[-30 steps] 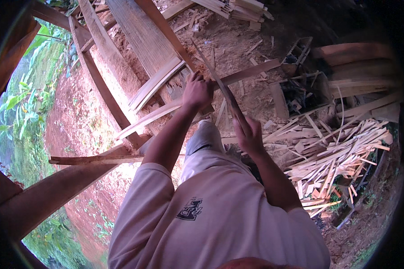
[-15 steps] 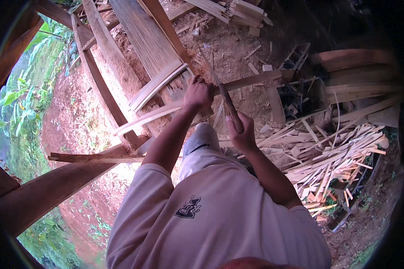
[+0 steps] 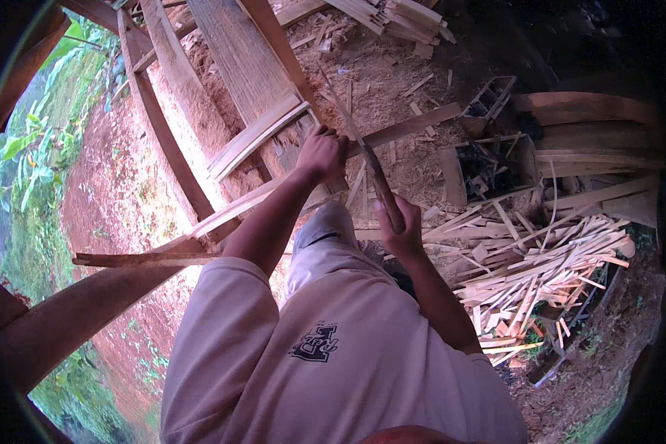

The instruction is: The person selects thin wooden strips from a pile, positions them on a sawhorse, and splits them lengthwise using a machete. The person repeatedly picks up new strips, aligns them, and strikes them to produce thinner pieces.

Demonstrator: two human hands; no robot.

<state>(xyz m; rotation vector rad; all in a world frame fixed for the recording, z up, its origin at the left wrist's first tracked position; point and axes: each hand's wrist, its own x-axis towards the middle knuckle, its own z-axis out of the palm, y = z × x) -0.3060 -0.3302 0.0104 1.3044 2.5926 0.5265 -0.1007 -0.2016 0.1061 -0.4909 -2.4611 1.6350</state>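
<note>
On my feed, the left hand [image 3: 323, 154] has its fingers clamped on the wooden plank [image 3: 416, 123], which extends past them both ways; the right hand's [image 3: 402, 231] fingers grip the long tapered tool [image 3: 378, 175].

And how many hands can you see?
2: the left hand is on the wooden strip, and the right hand holds the long tool. No others show.

Wooden strip [image 3: 411, 130]: middle hidden under the left fingers [image 3: 330, 135].
Long-bladed tool [image 3: 377, 175]: grip partly covered by the right fingers [image 3: 412, 216]; exact kind unclear.
Wide plank [image 3: 240, 59]: far end cut off by the upper edge, beyond the left fingers.
Open crate [image 3: 452, 175]: contents too dark to tell, right of the right fingers.
</note>
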